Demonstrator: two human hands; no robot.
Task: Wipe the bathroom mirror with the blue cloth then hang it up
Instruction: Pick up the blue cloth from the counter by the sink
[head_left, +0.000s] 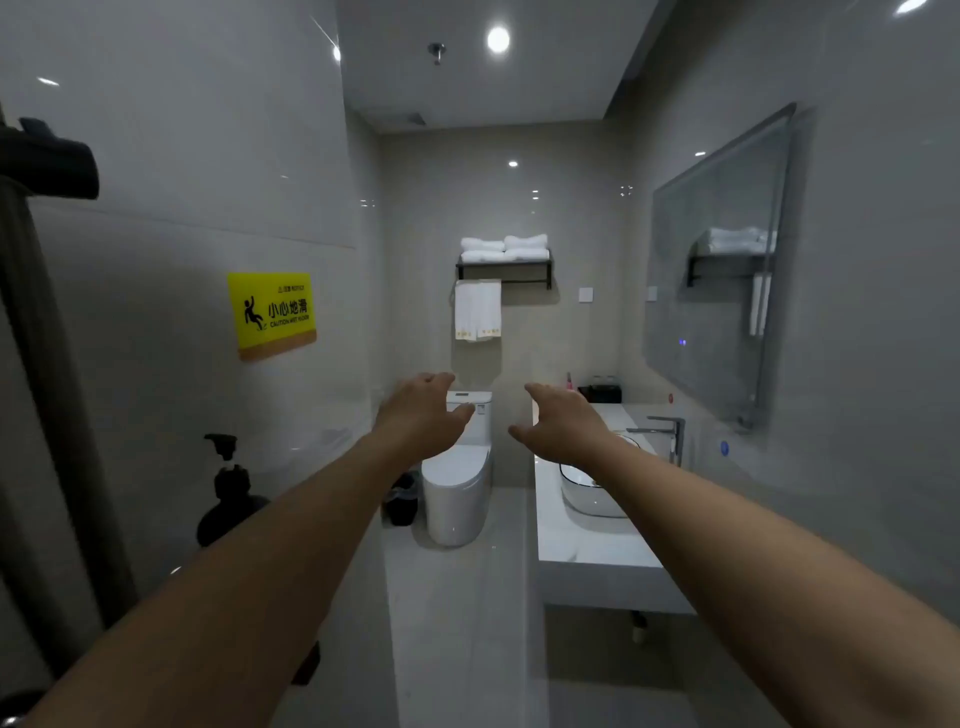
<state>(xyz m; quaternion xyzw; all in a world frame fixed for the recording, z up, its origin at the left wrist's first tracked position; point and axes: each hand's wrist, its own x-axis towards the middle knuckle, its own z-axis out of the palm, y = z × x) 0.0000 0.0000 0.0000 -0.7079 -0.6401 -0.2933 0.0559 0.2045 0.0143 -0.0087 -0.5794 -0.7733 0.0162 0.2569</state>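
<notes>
Straight ahead at chest height, the left hand (423, 410) and right hand (563, 423) reach forward side by side, fingers loose and holding nothing, while beyond them the mirror (719, 270) hangs on the right wall above the washbasin (584, 491), well apart from both hands.

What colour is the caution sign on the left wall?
Yellow with black lettering, seen in the head view: caution sign.

Glossy grey tiled walls (182, 156), pale floor (457, 623), white toilet (457, 493), towel shelf (504, 267), round ceiling light (498, 39).
</notes>
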